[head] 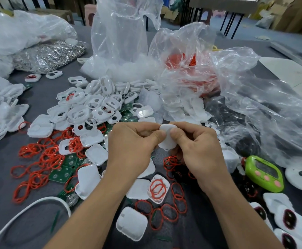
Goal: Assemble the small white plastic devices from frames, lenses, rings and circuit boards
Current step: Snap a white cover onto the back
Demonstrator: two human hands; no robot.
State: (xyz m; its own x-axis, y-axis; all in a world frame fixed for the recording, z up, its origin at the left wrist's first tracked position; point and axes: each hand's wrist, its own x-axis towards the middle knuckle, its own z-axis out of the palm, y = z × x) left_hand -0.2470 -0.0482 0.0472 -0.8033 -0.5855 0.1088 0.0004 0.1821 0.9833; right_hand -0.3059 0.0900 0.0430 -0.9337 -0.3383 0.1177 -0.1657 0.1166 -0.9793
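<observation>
Left hand (pixel 132 149), right hand (pixel 199 150) around white device (pixel 166 141)

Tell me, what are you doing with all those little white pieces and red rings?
A person is putting small gadgets together. Both hands, the left hand and the right hand, pinch one white plastic piece just above the grey table, with the thumbs pressing on it. Spread around are loose red rings, green circuit boards and a heap of white frames. A green timer sits to the right.
</observation>
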